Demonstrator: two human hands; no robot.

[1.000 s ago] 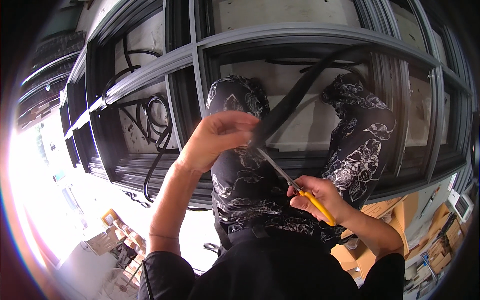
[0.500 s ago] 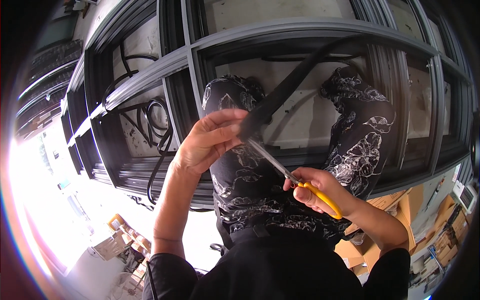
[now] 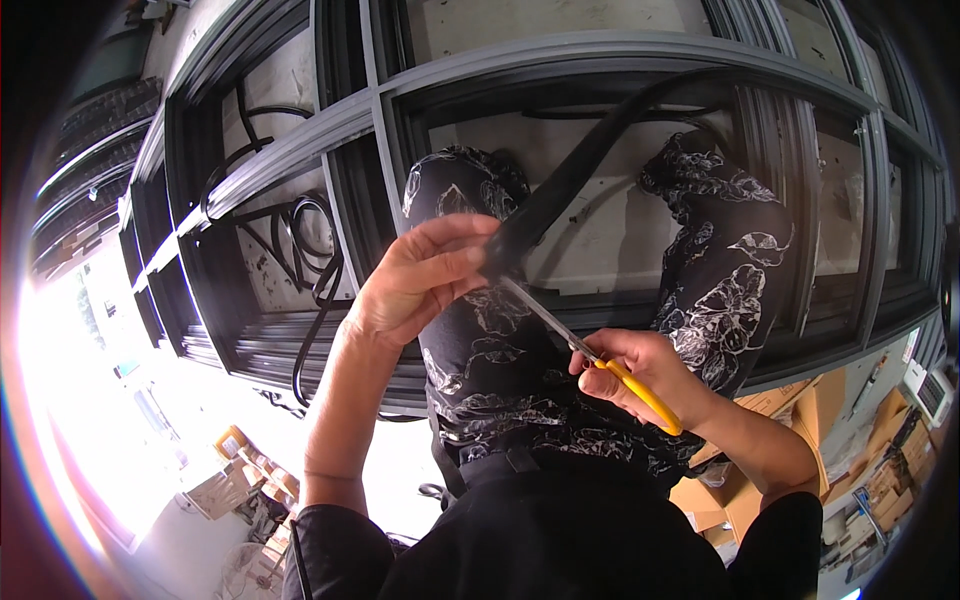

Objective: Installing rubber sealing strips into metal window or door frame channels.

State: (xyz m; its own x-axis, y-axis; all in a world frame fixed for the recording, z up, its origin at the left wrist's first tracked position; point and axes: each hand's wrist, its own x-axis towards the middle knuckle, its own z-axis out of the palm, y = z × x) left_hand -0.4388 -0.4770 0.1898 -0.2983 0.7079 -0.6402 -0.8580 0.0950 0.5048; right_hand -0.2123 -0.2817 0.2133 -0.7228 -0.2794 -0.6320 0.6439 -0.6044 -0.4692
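Between the thumb and fingers of my left hand (image 3: 425,270) is pinched the end of a black rubber strip (image 3: 560,200), which runs up and to the right over the frame. My right hand (image 3: 645,370) grips scissors with yellow handles (image 3: 645,395). Their metal blades point up and left and reach the strip's end, beside my left fingertips. Whether the blades bite into the strip is hard to make out. Both hands are over my lap, in front of dark patterned trousers (image 3: 480,340).
A large dark grey metal frame with crossbars (image 3: 600,50) lies around my legs. Coils of black strip (image 3: 310,235) hang inside its left part. Opened cardboard boxes (image 3: 760,510) stand at the lower right. More boxes (image 3: 225,490) are at the lower left, near a bright opening.
The strip's end has turned slightly in my left fingers. The scissors have shifted very slightly, their tips still at the strip. My hands stay in nearly the same place.
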